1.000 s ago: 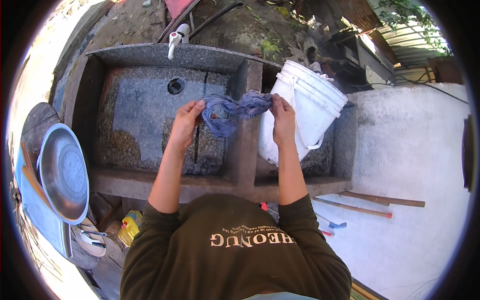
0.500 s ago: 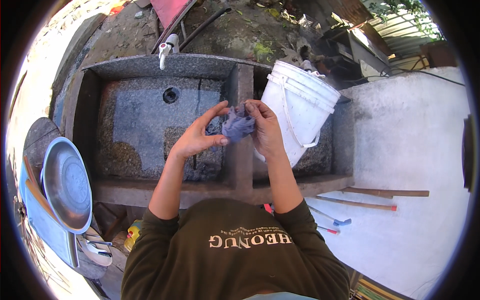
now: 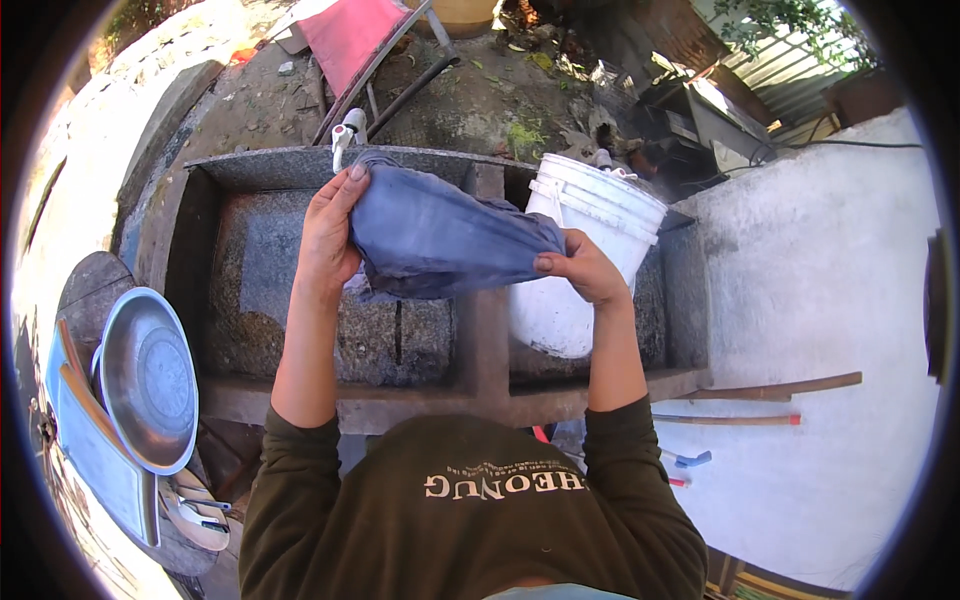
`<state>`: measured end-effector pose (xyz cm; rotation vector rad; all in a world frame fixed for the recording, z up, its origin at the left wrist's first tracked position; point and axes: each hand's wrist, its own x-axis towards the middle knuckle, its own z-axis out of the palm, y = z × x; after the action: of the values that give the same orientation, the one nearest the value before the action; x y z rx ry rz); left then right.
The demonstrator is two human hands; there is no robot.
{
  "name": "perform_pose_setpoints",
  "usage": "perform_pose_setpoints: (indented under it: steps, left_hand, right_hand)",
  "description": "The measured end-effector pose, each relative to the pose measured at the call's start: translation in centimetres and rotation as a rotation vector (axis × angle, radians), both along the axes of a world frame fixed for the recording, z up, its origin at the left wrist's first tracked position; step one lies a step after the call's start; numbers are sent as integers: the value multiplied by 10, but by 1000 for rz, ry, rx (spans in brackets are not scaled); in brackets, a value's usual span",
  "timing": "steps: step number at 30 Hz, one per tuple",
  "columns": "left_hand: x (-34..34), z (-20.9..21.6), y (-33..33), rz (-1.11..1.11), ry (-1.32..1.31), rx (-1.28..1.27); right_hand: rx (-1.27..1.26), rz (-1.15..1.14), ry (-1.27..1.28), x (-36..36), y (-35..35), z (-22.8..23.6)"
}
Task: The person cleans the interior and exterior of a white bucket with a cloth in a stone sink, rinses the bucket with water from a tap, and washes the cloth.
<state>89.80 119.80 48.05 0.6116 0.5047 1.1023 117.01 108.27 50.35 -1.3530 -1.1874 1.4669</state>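
Observation:
A blue-grey cloth (image 3: 445, 232), creased along its lower edge, is stretched out sideways above the stone sink (image 3: 400, 402). My left hand (image 3: 328, 230) pinches its left end between thumb and fingers, close to the white tap (image 3: 345, 138). At the other end, my right hand (image 3: 588, 268) grips the bunched cloth with the thumb on top, in front of the white bucket (image 3: 555, 320). The cloth covers part of the left basin and the sink's divider, and the drain cannot be seen.
The bucket leans inside the right basin. To the left, a metal basin (image 3: 150, 380) stands by a light-blue board and several utensils (image 3: 200, 510). A pale wall (image 3: 810, 280) bounds the right, with sticks (image 3: 775, 387) beside it. A pink-covered frame (image 3: 350, 45) stands beyond the tap.
The crumpled cloth has been opened out and pulled wide. My hands have moved apart, the left one up and leftward, the right one to the right and slightly down.

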Motion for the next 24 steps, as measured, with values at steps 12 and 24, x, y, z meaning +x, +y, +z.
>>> perform_pose_setpoints:
  steps: [12, 24]
  left_hand:
    - [2, -21, -26, -179, 94, 113]
    - [-17, -76, -16, -282, 626, 179]
  right_hand:
    - [-120, -164, 1136, -60, -16, -58]
    - [238, -298, 530, -10, -11, -44]
